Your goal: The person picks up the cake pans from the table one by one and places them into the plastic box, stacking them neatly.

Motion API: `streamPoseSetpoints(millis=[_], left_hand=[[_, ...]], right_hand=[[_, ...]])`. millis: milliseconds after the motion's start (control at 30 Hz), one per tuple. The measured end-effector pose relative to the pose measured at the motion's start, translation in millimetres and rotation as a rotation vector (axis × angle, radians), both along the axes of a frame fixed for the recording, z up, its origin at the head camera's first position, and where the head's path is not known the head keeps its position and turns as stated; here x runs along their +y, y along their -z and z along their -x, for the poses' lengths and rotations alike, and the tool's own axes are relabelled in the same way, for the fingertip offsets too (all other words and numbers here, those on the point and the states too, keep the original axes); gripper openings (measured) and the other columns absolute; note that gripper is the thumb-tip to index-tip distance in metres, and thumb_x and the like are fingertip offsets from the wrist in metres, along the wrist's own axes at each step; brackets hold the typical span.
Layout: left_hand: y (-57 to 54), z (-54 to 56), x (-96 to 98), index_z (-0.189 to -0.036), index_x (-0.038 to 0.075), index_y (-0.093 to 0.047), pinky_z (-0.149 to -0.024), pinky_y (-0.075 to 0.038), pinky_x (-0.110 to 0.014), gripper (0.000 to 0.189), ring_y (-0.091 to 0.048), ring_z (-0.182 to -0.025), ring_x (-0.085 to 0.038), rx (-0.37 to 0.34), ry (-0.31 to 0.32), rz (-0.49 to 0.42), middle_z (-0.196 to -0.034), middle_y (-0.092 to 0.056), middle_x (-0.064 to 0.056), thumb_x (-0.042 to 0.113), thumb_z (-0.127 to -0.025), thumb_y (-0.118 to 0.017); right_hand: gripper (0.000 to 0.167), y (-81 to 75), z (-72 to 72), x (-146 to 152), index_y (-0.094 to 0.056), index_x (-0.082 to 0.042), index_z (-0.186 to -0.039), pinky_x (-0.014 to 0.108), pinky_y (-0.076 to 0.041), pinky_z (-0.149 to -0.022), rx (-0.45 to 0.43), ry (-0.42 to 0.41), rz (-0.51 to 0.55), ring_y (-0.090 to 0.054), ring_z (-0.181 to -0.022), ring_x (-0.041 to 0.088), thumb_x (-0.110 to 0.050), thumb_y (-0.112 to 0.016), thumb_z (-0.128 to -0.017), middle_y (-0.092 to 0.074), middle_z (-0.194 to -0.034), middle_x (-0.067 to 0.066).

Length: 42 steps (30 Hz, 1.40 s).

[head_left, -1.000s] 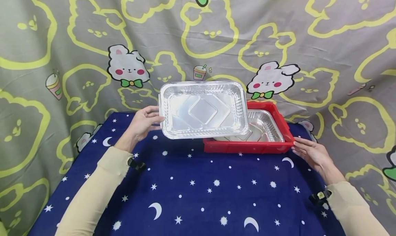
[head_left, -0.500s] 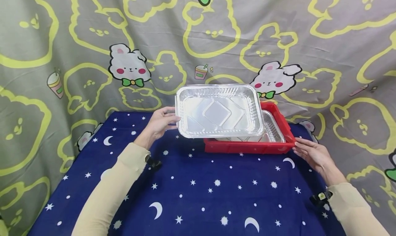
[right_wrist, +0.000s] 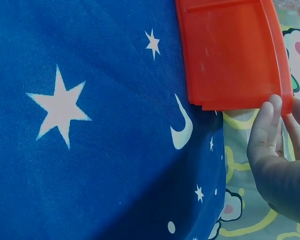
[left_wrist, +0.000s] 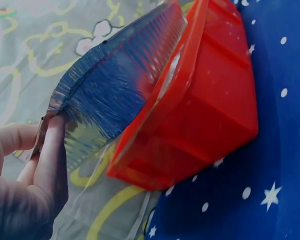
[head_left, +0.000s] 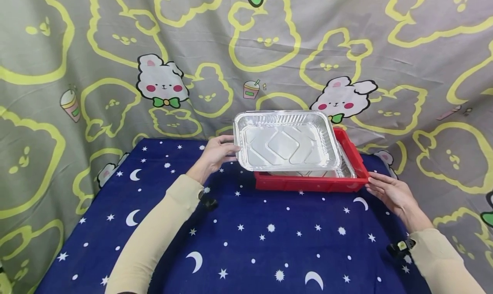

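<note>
My left hand [head_left: 216, 153] pinches the left rim of a shiny rectangular foil tray [head_left: 286, 144], thumb on one side and fingers on the other. The tray is held tilted over a red plastic bin [head_left: 308, 184], its inside facing me. In the left wrist view the foil tray's pleated side [left_wrist: 112, 85] slants across the bin's rim. A second foil tray [head_left: 345, 159] lies in the bin, mostly hidden behind the raised one. My right hand [head_left: 394, 197] holds the bin's front right corner, with its fingertips [right_wrist: 275, 101] at the rim.
A dark blue cloth [head_left: 231, 242] with white stars and moons covers the table under the bin. Close behind hangs a grey curtain [head_left: 215, 33] with yellow outlines and white rabbits, and it also shows along both sides.
My left hand has carried the foil tray to the right and slightly down, so it now covers more of the bin and the second tray. The right hand and bin have stayed put.
</note>
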<state>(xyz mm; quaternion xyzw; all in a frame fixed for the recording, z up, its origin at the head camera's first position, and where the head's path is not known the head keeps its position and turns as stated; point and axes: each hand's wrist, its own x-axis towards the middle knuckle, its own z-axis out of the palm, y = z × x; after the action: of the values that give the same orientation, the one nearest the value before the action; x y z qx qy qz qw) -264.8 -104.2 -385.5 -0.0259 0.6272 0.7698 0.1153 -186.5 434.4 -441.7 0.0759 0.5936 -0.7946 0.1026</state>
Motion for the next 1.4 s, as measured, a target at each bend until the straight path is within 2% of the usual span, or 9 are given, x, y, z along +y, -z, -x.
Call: streamPoseSetpoints(millis=[267,533,1000,1233,1300,1400], left_hand=[[5.9,6.1,27.9,-0.145,-0.009,-0.053,-0.063,-0.068,-0.026,0.055,-0.072,-0.065,-0.011,-0.016,-0.016,-0.015,-0.076,-0.073,0.000,-0.015,-0.091,-0.064],[10.8,6.0,48.3,-0.140,-0.009,-0.057,-0.063,-0.068,-0.027,0.052,-0.072,-0.066,-0.014,-0.045,-0.021,-0.001,-0.076,-0.073,-0.004,-0.015,-0.089,-0.065],[15.8,10.3,67.4,-0.135,-0.010,-0.061,-0.063,-0.068,-0.027,0.048,-0.072,-0.067,-0.014,-0.061,-0.024,-0.004,-0.083,-0.072,-0.010,-0.017,-0.088,-0.065],[16.4,15.9,75.3,-0.135,-0.009,-0.061,-0.066,-0.070,-0.031,0.049,-0.072,-0.069,-0.017,-0.066,-0.015,0.018,-0.100,-0.074,-0.026,-0.018,-0.087,-0.064],[16.7,17.3,77.4,-0.135,-0.009,-0.061,-0.067,-0.070,-0.032,0.048,-0.072,-0.068,-0.017,-0.072,-0.013,0.023,-0.099,-0.074,-0.026,-0.018,-0.088,-0.064],[17.7,18.9,80.6,-0.134,-0.009,-0.061,-0.066,-0.070,-0.032,0.046,-0.071,-0.067,-0.016,-0.085,-0.014,0.034,-0.091,-0.072,-0.018,-0.018,-0.088,-0.065]], right_hand=[[0.037,-0.5,-1.9,0,-0.083,-0.018,-0.102,0.025,-0.068,-0.077,0.022,0.002,0.023,-0.080,-0.085,0.014,0.007,-0.056,-0.104,-0.082,-0.098,-0.002],[0.037,2.1,-3.4,1,-0.083,-0.018,-0.103,0.025,-0.068,-0.078,0.016,-0.009,0.034,-0.080,-0.087,0.014,0.007,-0.055,-0.105,-0.082,-0.099,-0.002],[0.038,3.7,-4.2,4,-0.084,-0.017,-0.104,0.025,-0.068,-0.079,0.019,-0.016,0.049,-0.080,-0.088,0.013,0.006,-0.054,-0.106,-0.083,-0.101,-0.002],[0.040,3.2,-1.4,4,-0.083,-0.016,-0.105,0.026,-0.068,-0.079,0.030,-0.028,0.068,-0.080,-0.089,0.014,0.008,-0.051,-0.106,-0.083,-0.101,0.000],[0.040,3.2,-0.7,3,-0.083,-0.015,-0.105,0.026,-0.068,-0.078,0.031,-0.028,0.068,-0.080,-0.088,0.014,0.008,-0.051,-0.106,-0.083,-0.100,0.000],[0.039,3.3,-0.7,3,-0.083,-0.016,-0.105,0.026,-0.068,-0.078,0.029,-0.028,0.062,-0.080,-0.088,0.014,0.007,-0.052,-0.106,-0.083,-0.100,0.000]])
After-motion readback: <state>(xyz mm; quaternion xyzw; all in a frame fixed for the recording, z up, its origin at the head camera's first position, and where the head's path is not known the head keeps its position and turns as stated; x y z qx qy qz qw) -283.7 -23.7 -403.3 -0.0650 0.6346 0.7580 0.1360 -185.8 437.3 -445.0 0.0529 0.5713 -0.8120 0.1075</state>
